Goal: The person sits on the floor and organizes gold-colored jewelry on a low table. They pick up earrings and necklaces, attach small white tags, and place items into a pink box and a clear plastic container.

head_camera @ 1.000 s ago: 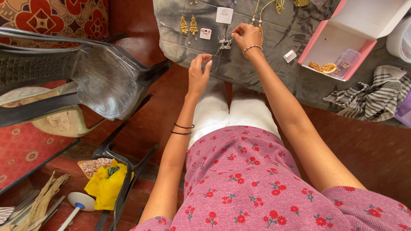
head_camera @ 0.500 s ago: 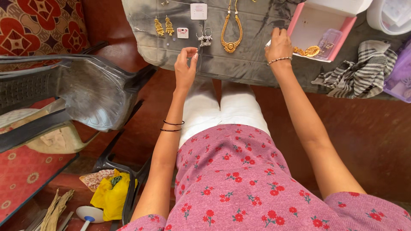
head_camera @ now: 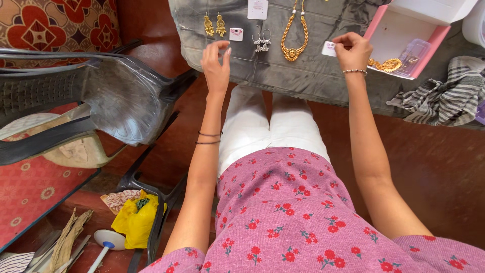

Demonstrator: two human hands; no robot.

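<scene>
Red floor carries a tipped dark plastic chair (head_camera: pixel 116 96) at left and a grey cloth (head_camera: pixel 303 71) ahead. Left hand (head_camera: pixel 216 63) has lifted off the cloth, fingers loosely open, empty, below gold earrings (head_camera: pixel 214 25). Silver earrings (head_camera: pixel 262 41) and gold necklace (head_camera: pixel 294 38) lie between the hands. Right hand (head_camera: pixel 352 50) has withdrawn from the pink box (head_camera: pixel 404 38), fingers pinching a small white card (head_camera: pixel 329 48).

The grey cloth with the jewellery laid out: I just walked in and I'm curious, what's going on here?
A seated person is arranging jewellery on a grey cloth. The right hand pinches a small white card beside the open pink box. The left hand hovers empty, fingers curled, below the gold drop earrings. Silver hoop earrings and a gold bead necklace lie between.
</scene>
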